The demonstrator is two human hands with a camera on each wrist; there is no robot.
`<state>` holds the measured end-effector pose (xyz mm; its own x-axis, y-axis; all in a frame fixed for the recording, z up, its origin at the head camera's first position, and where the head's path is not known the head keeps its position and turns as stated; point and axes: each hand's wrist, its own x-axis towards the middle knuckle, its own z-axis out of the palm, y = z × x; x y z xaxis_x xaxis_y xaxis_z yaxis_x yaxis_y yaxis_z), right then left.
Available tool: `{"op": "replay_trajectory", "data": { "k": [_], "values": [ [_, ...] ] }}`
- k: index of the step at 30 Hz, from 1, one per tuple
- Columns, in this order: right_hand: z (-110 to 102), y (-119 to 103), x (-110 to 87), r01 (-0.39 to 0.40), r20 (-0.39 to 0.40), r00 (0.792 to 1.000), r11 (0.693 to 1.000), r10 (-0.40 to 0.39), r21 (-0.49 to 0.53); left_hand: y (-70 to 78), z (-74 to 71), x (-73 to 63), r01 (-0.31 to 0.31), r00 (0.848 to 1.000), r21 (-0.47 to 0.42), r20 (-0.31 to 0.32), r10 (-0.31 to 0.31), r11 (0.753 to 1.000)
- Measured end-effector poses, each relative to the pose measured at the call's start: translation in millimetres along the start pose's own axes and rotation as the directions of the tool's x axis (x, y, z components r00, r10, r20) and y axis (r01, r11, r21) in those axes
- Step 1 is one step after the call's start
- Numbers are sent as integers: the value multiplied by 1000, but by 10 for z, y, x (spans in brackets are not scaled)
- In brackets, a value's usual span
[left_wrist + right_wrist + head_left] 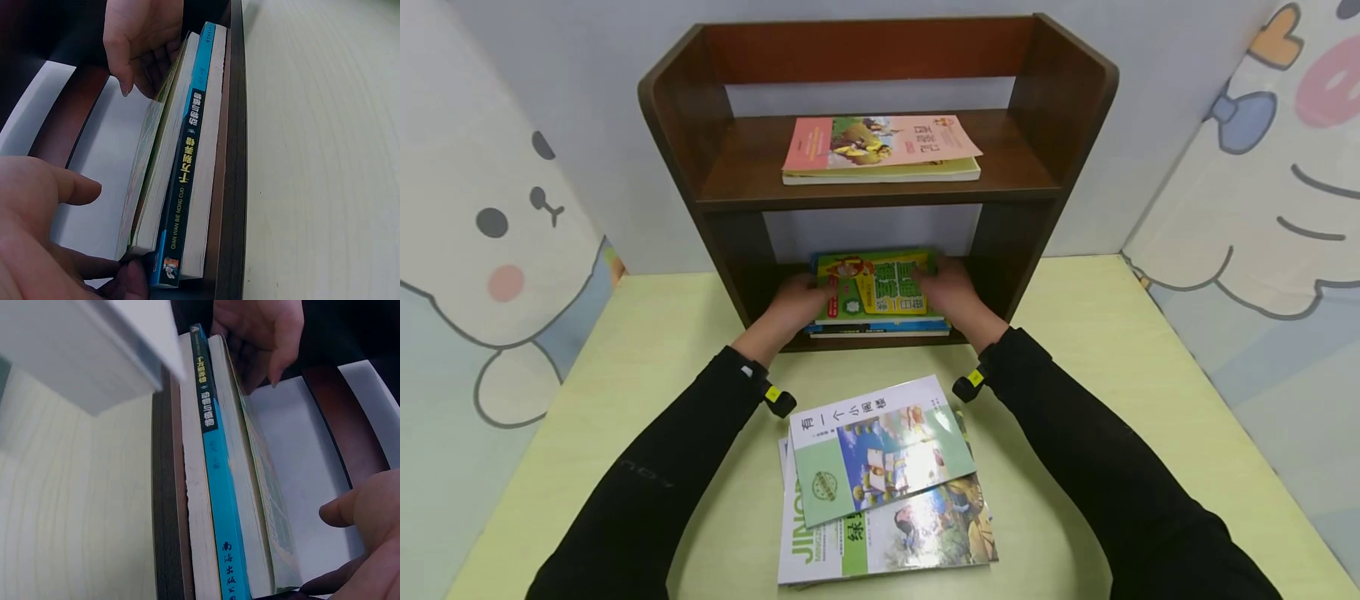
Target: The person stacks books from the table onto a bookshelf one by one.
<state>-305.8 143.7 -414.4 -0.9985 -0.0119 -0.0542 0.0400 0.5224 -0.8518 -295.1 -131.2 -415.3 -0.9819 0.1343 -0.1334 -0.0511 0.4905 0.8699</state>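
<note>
A green-covered book (850, 292) tops a stack of several lying flat on the lower shelf, with a blue-and-black spine (182, 169) below it. At the stack's left end is my left hand (797, 304), its fingers against the book ends and its thumb raised over the cover. My right hand (953, 293) is at the opposite end in the same way, thumb apart from the cover in the right wrist view. The fingertips are partly hidden behind the books. In the left wrist view the stack still sits on the shelf board (232, 162).
A dark wooden two-tier bookshelf (880, 196) stands against the wall. Its upper shelf carries a pink-covered book (917, 142) on another book. Before it on the pale table (685, 367) lies a pile topped by a green-and-white book (823, 450), below and between my forearms.
</note>
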Motion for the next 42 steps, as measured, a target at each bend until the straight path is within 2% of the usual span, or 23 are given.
{"op": "replay_trajectory", "data": {
  "k": [5,8,21,25,28,30,33,38,42],
  "values": [
    [7,-15,-22,-7,13,1000,994,8,-106,1,15,-5,3,1000,13,-14,-3,1000],
    [0,-14,-32,-6,16,1000,991,8,-135,-5,4,-21,8,1000,32,-15,-8,999],
    [-25,-23,-103,38,21,999,992,-36,-123,-2,-28,-105,11,1000,43,-17,-10,999],
    [-36,3,-183,85,28,996,986,-82,-145,-2,-64,-181,-6,1000,49,-10,7,999],
    [-60,3,-304,148,38,989,970,-143,-193,7,-103,-308,-36,999,70,9,35,997],
    [-85,-9,-421,194,50,981,955,-188,-226,21,-122,-434,-53,998,90,24,51,994],
    [-144,-10,-650,227,82,974,938,-212,-263,23,-141,-652,-69,997,126,50,63,990],
    [-251,91,-1059,179,164,977,944,-137,-277,-35,-173,-1013,-34,994,127,112,19,991],
    [-334,214,-1295,159,208,973,950,-103,-269,-105,-238,-1263,2,990,120,137,-19,993]
  ]
}}
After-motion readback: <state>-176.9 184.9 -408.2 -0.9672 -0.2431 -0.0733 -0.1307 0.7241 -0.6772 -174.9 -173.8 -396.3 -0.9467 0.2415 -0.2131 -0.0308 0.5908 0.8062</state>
